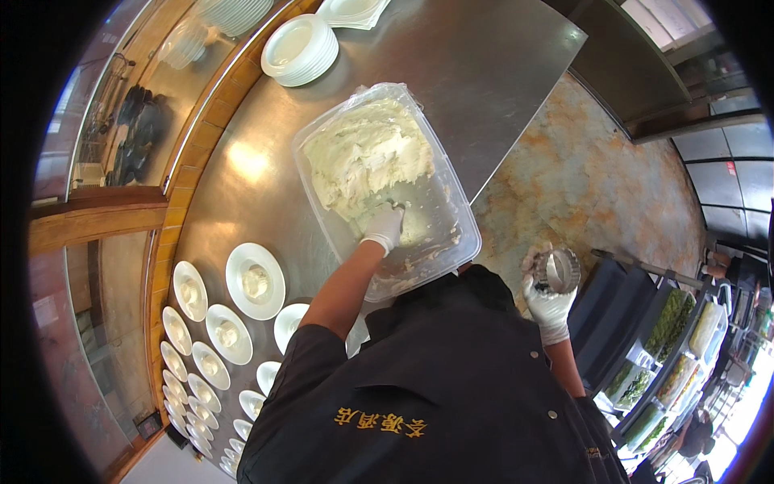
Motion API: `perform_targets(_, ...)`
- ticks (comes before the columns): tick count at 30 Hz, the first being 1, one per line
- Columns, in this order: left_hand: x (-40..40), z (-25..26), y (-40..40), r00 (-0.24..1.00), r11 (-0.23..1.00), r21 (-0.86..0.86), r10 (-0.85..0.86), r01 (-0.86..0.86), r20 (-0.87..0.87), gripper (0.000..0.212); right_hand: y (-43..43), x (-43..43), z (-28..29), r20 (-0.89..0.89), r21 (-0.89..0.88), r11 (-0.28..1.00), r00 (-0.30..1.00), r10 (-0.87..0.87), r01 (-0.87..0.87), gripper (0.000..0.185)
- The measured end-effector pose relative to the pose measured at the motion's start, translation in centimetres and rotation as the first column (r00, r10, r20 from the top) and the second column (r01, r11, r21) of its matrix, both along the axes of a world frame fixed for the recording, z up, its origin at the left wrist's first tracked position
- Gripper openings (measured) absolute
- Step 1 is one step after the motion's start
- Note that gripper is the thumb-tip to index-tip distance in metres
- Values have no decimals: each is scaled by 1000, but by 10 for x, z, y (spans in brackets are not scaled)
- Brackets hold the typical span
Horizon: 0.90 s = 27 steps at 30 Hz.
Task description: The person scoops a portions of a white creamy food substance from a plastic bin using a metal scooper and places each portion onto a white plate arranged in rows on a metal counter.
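My left hand [384, 227], in a white glove, reaches into a clear plastic tub [447, 199]. It is at the near edge of a thick, pale, mash-like mass [369, 151]; a small dark bit shows by its fingertips, and I cannot tell whether it grips anything. Off the table's edge to the right, my gloved right hand [549, 305] holds a round metal mould [567, 269] with ridged sides and some pale stuff inside. Nearby on the left, white plates [233, 257] each carry a small pale moulded mound [256, 282].
The steel table [484, 72] ends at a corner on the right. A stack of white round plates [296, 54] stands at the back beside square dishes [354, 11]. A tiled ledge [196, 148] and glass run along the left. Food containers [671, 320] sit on a rack at right.
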<state>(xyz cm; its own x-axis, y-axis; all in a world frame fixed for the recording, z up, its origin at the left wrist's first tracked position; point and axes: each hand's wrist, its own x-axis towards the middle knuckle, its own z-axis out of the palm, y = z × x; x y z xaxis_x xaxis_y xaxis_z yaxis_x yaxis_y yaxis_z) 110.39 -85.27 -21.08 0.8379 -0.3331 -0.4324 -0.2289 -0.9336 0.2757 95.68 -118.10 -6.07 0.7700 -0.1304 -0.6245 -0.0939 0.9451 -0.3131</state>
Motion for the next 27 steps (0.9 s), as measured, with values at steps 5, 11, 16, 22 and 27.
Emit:
perform_targets(5,7,86,29,941,955,-257,216,-147,262,34,-2,59,0,84,-604,762,931,355,-236,64)
perform_targets(11,22,38,73,685,851,-155,500,-502,529,76,-13,91,-6,119,233,924,952,282,-303,50)
perform_targets(16,29,21,45,626,757,-235,642,-609,444,88,-20,81,-21,143,-177,916,912,385,-359,50)
perform_targets(22,18,-3,32,833,844,18,525,-535,174,64,-22,72,-11,98,-481,818,908,407,-315,45)
perform_targets(27,7,-29,23,835,845,101,487,-524,257,42,-11,72,14,31,-274,925,959,283,-264,52)
